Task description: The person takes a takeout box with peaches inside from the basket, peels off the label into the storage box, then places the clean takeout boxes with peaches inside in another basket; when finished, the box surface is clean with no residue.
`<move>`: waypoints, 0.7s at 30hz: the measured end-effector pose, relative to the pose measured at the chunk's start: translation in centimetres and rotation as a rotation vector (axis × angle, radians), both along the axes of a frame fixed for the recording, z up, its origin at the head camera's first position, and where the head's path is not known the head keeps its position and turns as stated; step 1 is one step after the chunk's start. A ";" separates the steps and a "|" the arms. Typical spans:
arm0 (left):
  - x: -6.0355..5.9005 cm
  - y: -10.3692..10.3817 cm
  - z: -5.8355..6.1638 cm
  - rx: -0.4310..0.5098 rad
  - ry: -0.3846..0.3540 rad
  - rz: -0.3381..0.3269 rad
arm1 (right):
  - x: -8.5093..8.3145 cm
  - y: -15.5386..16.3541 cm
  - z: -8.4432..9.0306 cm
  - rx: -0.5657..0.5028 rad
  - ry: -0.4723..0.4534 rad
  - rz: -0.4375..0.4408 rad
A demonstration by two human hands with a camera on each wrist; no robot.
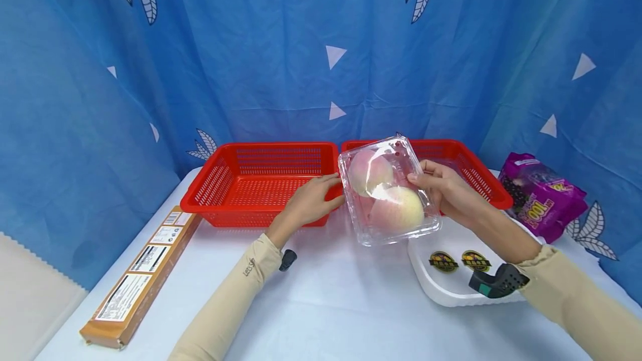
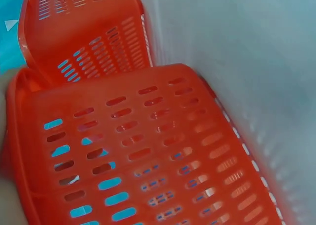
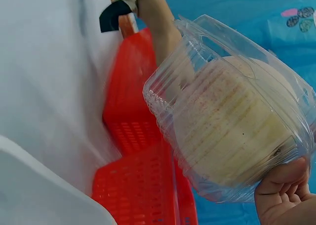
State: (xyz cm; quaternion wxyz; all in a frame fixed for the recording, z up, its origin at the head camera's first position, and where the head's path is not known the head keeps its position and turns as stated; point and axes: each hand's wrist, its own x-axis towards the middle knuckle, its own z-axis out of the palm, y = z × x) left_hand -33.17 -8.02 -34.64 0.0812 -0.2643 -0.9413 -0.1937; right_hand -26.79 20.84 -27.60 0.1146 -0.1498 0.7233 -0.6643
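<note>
On table: two baskets (image 1: 261, 180), two peaches (image 1: 396, 208).

A bench (image 1: 326, 299) covered with a pale, whitish cloth fills the lower part of the frame. Toward its far edge, at centre, two red slotted baskets are set side by side: the left basket (image 1: 261, 183) and the right basket (image 1: 471, 169), their near corners close together. At the lower left, a long, flat brown box (image 1: 137, 277) bearing white labels is laid slantwise along the bench edge. At the lower right, a white tray (image 1: 451, 283) carrying two round dark stickers is placed, and at the right edge a purple packet (image 1: 541, 196) is seen just behind it.
</note>
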 end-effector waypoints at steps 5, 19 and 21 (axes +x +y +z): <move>0.2 0.0 0.0 -0.042 -0.012 -0.017 | -1.6 0.5 0.2 -0.041 -0.009 -0.009; 0.4 0.0 0.0 -0.065 -0.037 -0.010 | -5.1 1.6 1.0 -0.171 -0.106 -0.090; 0.3 0.0 0.0 -0.062 -0.040 -0.014 | -5.4 1.6 1.2 -0.152 -0.095 -0.110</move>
